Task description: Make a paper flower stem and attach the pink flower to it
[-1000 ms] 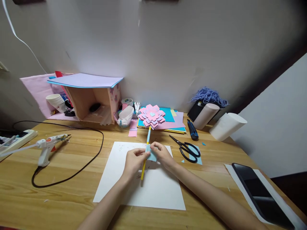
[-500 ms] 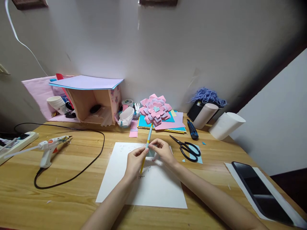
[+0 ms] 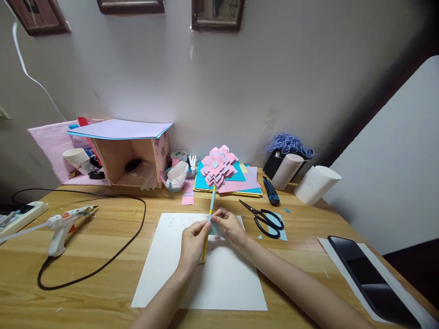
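A pink and lilac paper flower with a pale blue heart at its centre tops a thin stem, yellow below and partly covered in light blue paper. My left hand pinches the stem between thumb and finger. Against the same spot, my right hand pinches a light blue paper piece, its loose part hanging between the hands. Under both hands lies a white sheet with small marks on it.
Right of the sheet are black scissors on blue paper, a utility knife and a phone. At left are a glue gun, its black cord and a power strip. A box and coloured paper stand behind.
The camera view has tilted up, so more of the picture frames shows and the table sits lower. The flower head has turned slightly; both hands keep their pinch on stem and blue paper.
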A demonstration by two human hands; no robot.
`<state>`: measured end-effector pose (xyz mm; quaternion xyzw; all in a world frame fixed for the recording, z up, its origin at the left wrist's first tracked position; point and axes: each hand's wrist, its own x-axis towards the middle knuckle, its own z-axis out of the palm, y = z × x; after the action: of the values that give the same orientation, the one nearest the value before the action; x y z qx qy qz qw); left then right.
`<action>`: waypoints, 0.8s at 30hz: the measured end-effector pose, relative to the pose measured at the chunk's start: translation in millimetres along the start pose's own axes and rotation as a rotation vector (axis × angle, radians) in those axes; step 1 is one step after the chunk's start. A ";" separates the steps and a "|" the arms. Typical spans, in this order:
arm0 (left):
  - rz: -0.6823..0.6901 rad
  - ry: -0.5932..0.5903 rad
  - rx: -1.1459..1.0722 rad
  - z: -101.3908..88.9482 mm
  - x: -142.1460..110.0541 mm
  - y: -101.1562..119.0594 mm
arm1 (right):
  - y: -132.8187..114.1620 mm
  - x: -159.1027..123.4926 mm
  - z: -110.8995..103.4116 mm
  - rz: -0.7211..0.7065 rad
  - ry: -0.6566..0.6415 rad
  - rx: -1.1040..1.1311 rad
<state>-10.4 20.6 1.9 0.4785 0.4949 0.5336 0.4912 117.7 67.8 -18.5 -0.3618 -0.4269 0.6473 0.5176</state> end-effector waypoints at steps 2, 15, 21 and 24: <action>0.016 -0.008 0.029 0.7 -0.5 -0.1 | 1.6 0.0 -1.1 0.014 -0.002 0.030; 0.150 -0.076 0.200 1.4 -1.0 0.1 | -2.3 -1.4 -0.3 -0.031 0.089 0.120; 0.260 0.016 0.359 1.5 -7.7 7.2 | -1.2 -3.1 0.8 -0.128 0.113 0.001; 0.235 0.044 0.370 1.5 -9.1 7.2 | -2.5 -4.5 1.2 -0.156 0.092 -0.074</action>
<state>-8.8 11.4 8.9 0.6030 0.5358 0.4977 0.3188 118.4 63.4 -15.6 -0.3757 -0.4532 0.5713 0.5720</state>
